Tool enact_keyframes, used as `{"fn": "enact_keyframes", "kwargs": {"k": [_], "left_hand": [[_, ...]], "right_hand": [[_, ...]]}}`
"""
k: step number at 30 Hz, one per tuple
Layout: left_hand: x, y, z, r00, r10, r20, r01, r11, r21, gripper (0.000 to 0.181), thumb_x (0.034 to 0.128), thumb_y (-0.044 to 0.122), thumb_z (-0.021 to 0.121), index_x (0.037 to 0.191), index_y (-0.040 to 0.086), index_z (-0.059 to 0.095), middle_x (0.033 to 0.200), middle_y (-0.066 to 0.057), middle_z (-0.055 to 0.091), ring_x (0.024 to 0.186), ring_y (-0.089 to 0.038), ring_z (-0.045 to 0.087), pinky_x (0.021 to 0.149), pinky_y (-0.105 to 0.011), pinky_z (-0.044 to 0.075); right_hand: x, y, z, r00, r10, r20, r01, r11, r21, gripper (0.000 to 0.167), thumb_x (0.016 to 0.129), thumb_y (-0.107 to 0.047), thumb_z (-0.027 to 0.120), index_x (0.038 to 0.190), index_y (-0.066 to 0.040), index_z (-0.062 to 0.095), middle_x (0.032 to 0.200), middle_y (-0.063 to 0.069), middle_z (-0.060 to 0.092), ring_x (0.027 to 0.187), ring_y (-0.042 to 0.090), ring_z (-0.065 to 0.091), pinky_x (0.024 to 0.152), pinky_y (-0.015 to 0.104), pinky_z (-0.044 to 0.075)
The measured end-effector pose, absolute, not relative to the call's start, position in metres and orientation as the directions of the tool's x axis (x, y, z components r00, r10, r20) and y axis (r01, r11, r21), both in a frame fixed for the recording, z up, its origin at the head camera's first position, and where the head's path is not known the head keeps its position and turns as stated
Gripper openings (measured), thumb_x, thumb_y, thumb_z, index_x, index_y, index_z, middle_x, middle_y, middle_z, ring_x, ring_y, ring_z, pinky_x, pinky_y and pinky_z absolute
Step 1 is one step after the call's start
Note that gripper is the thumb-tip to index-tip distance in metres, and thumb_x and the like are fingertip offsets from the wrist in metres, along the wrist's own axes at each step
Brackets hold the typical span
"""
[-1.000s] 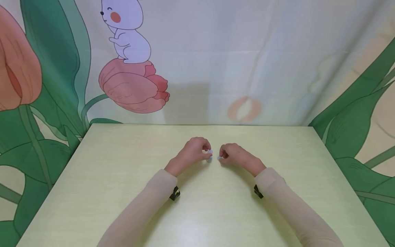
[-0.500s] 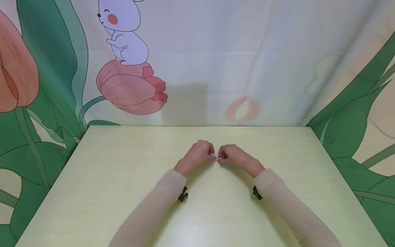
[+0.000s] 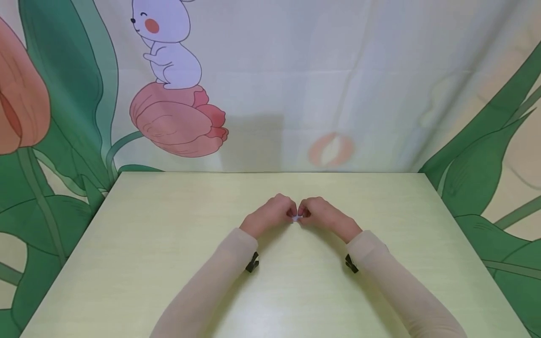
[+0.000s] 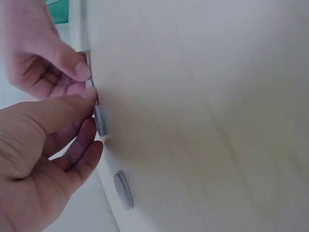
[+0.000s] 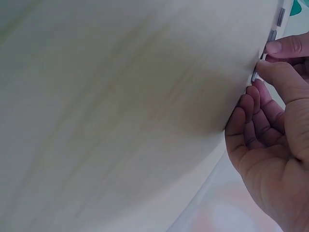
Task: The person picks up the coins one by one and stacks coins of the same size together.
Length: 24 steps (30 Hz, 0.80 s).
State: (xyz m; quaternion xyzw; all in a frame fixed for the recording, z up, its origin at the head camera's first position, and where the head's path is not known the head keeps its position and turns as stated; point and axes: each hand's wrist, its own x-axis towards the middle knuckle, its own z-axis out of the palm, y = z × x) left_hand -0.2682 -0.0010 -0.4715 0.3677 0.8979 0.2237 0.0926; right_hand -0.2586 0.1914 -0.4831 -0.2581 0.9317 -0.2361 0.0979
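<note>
My left hand point(image 3: 272, 214) and right hand point(image 3: 326, 217) meet fingertip to fingertip over the middle of the table in the head view. Each pinches a small pale disc between thumb and fingers; a whitish bit of disc point(image 3: 296, 218) shows in the gap. In the left wrist view, a grey round disc point(image 4: 100, 120) sits beside the left fingers, and another grey disc point(image 4: 124, 190) lies further off, apart from the hand. From the right wrist, the disc point(image 5: 255, 75) under my right thumb is seen edge-on. Fingers mostly hide the held discs.
The pale wooden table point(image 3: 169, 263) spreads around both arms. Behind it hangs a curtain point(image 3: 380, 84) printed with a rabbit, tulips and leaves. Beige sleeves point(image 3: 211, 281) cover the forearms, and a dark strap piece point(image 3: 252, 263) shows at the left wrist.
The left hand has moved right until its fingertips meet the right hand's, closing the gap between the pale discs. The right hand has barely moved. The head view has shifted slightly.
</note>
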Motion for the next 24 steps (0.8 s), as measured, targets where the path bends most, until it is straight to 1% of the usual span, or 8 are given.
{"fn": "enact_keyframes", "kwargs": {"k": [4, 11, 13, 18, 21, 24], "left_hand": [[-0.271, -0.002, -0.471, -0.718, 0.696, -0.016, 0.601, 0.631, 0.49, 0.006, 0.0912, 0.001, 0.074, 0.096, 0.003, 0.078, 0.095, -0.006, 0.075, 0.091, -0.016, 0.066, 0.083, -0.027, 0.054], [-0.274, 0.0, -0.473, -0.753, 0.656, -0.058, 0.537, 0.662, 0.523, 0.004, 0.0906, 0.006, 0.076, 0.093, 0.003, 0.078, 0.089, -0.003, 0.074, 0.084, -0.013, 0.063, 0.078, -0.025, 0.053], [-0.274, 0.001, -0.474, -0.76, 0.646, -0.066, 0.522, 0.668, 0.53, 0.004, 0.0904, 0.006, 0.077, 0.093, 0.003, 0.078, 0.088, -0.003, 0.073, 0.082, -0.013, 0.062, 0.077, -0.024, 0.052], [-0.274, 0.003, -0.477, -0.765, 0.637, -0.097, 0.502, 0.683, 0.531, 0.005, 0.0906, 0.009, 0.077, 0.093, 0.004, 0.078, 0.088, -0.003, 0.072, 0.081, -0.012, 0.06, 0.075, -0.023, 0.052], [-0.274, 0.004, -0.477, -0.762, 0.643, -0.078, 0.514, 0.674, 0.53, 0.006, 0.0903, 0.01, 0.078, 0.092, 0.004, 0.078, 0.089, -0.003, 0.072, 0.082, -0.013, 0.061, 0.076, -0.024, 0.052], [-0.274, 0.005, -0.477, -0.757, 0.65, -0.059, 0.526, 0.661, 0.535, 0.006, 0.0894, 0.009, 0.079, 0.092, 0.004, 0.077, 0.088, -0.003, 0.072, 0.083, -0.013, 0.061, 0.076, -0.024, 0.052]], "right_hand": [[-0.26, 0.19, -0.485, -0.859, -0.507, -0.066, -0.414, 0.766, -0.491, 0.011, 0.09, -0.011, 0.077, 0.095, -0.005, 0.07, 0.086, 0.001, 0.067, 0.08, 0.012, 0.059, 0.077, 0.027, 0.051], [-0.251, 0.186, -0.48, -0.901, -0.431, -0.04, -0.384, 0.839, -0.386, 0.014, 0.092, -0.018, 0.077, 0.089, -0.006, 0.071, 0.08, 0.0, 0.066, 0.073, 0.013, 0.057, 0.068, 0.027, 0.049], [-0.248, 0.186, -0.477, -0.908, -0.414, -0.055, -0.365, 0.85, -0.38, 0.015, 0.092, -0.019, 0.077, 0.089, -0.006, 0.072, 0.079, -0.001, 0.067, 0.072, 0.013, 0.058, 0.067, 0.027, 0.049], [-0.245, 0.188, -0.473, -0.895, -0.431, -0.111, -0.35, 0.836, -0.423, 0.01, 0.091, -0.013, 0.076, 0.093, -0.004, 0.074, 0.084, 0.001, 0.07, 0.076, 0.012, 0.06, 0.072, 0.026, 0.052], [-0.246, 0.189, -0.472, -0.891, -0.44, -0.113, -0.35, 0.824, -0.446, 0.007, 0.09, -0.009, 0.076, 0.094, -0.004, 0.074, 0.088, 0.002, 0.071, 0.08, 0.014, 0.061, 0.075, 0.028, 0.053], [-0.248, 0.189, -0.474, -0.887, -0.449, -0.108, -0.356, 0.814, -0.46, 0.008, 0.09, -0.009, 0.076, 0.095, -0.004, 0.074, 0.089, 0.003, 0.071, 0.081, 0.014, 0.062, 0.077, 0.029, 0.053]]}}
